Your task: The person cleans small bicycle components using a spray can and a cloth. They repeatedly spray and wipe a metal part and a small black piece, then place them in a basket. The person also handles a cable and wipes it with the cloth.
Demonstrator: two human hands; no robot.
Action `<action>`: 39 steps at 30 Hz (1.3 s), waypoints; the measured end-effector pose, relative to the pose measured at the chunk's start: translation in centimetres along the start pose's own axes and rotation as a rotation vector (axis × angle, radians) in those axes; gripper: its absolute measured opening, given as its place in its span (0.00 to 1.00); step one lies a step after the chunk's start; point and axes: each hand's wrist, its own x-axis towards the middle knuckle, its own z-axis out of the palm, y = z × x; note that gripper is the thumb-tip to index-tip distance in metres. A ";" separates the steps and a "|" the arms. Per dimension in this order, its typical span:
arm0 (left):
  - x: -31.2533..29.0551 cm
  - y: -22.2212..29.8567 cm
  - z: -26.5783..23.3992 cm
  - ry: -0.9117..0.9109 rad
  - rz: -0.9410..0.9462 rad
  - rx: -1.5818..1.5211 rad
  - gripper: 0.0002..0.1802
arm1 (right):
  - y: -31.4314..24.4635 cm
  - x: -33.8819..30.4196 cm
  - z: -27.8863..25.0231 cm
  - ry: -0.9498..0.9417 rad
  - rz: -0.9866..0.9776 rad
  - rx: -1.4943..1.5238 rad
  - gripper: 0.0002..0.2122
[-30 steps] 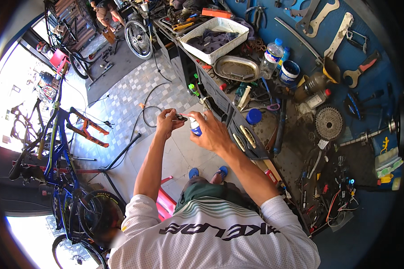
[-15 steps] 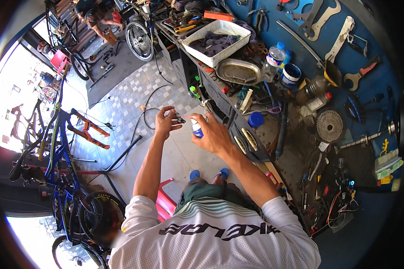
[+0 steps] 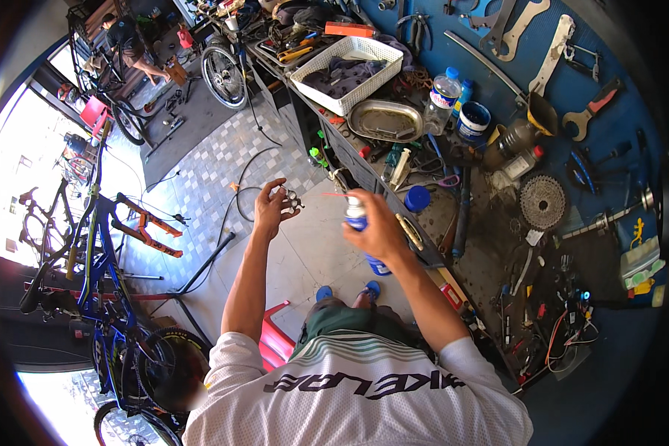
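Blue-and-white in the head view, a spray can (image 3: 356,217) sits mid-frame, the right hand's (image 3: 379,229) fingers wrapped round it: probably light, rigid, best gripped by its body, clear of the flimsy red straw (image 3: 334,195). The left hand's (image 3: 270,207) fingers pinch a small metal part (image 3: 293,200), likely hard, perhaps slippery. Upper centre, a white basket (image 3: 380,82) holds dark cloths (image 3: 340,79).

Blue-and-white cylindrical spray can (image 3: 356,215): glossy, smooth. Small silver-and-black part (image 3: 293,200): shiny metal. At twelve o'clock, white rectangular basket (image 3: 374,83): perforated plastic. At one, oval silver tray (image 3: 386,123): stained metal. At three, round grey toothed sprocket (image 3: 531,209): metal. At six, white shirt (image 3: 320,420): mesh cloth. At seven, red seat (image 3: 276,341): smooth plastic.
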 end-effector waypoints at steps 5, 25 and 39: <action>0.0 -0.1 -0.1 -0.029 0.023 0.048 0.18 | 3.5 -7.4 -8.5 0.370 0.251 0.185 0.34; 0.2 10.5 3.1 0.094 0.885 0.859 0.13 | 6.2 -22.9 -23.2 0.613 0.741 -0.258 0.35; 15.0 -2.5 -21.9 -0.463 0.049 1.824 0.13 | -4.3 -17.2 -22.7 0.880 0.735 -0.756 0.37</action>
